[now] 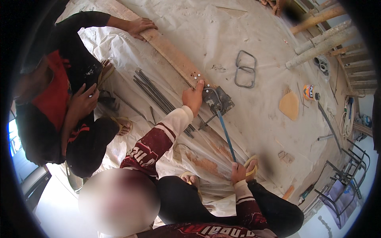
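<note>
My left hand (193, 99) is closed at the near end of a long wooden plank (170, 55), seemingly around a thin steel rod (217, 94) that curves beside it. Part of the rod is hidden under the fingers. Several pale round pins or nail heads (199, 75) stick up from the plank there. A dark metal plate (225, 101) lies under the bend. My right hand (238, 173) grips the near end of a blue bending bar (226, 133), whose far end meets the rod at the plate.
At left a co-worker squats, one hand (141, 27) on the plank. Straight steel rods (154, 95) lie between us. Bent wire frames (245, 69) rest on the plastic-covered floor (262, 119). To the right are a plastic container (310, 92), poles (321, 41) and a metal frame (341, 186).
</note>
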A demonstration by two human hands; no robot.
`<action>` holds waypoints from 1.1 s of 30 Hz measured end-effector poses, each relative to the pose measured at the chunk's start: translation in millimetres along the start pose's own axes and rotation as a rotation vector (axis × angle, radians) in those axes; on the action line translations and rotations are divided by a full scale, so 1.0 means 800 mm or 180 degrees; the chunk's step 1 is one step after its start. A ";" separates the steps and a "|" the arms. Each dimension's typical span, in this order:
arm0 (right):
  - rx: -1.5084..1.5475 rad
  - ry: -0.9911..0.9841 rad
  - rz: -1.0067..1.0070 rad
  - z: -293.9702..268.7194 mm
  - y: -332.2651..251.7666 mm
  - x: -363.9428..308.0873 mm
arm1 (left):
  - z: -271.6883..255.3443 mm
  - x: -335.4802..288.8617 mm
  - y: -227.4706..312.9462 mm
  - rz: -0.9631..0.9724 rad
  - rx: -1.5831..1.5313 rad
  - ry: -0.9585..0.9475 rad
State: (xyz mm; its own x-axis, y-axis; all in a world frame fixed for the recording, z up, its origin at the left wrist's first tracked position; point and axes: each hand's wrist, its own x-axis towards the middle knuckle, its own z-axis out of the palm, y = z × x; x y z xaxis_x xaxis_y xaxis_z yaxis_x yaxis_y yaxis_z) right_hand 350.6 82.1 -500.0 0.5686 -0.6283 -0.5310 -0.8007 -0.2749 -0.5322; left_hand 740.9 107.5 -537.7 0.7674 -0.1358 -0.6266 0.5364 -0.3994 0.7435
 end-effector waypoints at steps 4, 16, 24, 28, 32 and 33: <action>-0.0433 0.0219 -0.0035 -0.038 -0.091 -0.007 | 0.003 -0.012 0.013 0.0006 0.0220 -0.0047; 0.0126 -0.0297 0.0760 0.023 -0.051 -0.032 | -0.002 -0.003 -0.001 -0.0023 0.0303 -0.0043; 0.0036 -0.0325 0.0841 0.024 -0.077 -0.042 | -0.002 -0.011 0.004 0.0070 0.0048 0.0074; -0.0075 -0.0306 0.0645 0.018 -0.032 -0.030 | 0.002 0.000 -0.002 0.0162 0.0117 0.0024; -0.0011 -0.0346 0.0167 0.001 -0.007 -0.009 | -0.006 0.015 -0.010 0.0235 0.0178 -0.0206; -0.0109 -0.0265 0.0121 0.006 0.006 -0.007 | -0.007 0.019 -0.015 0.0266 0.0186 -0.0218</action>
State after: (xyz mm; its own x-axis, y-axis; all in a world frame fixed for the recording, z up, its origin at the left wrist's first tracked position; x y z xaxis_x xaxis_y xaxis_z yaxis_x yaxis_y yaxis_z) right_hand 344.4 87.7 -502.7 0.5503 -0.5763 -0.6042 -0.8272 -0.2776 -0.4886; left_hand 748.3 115.1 -555.2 0.7818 -0.2316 -0.5790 0.4486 -0.4360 0.7801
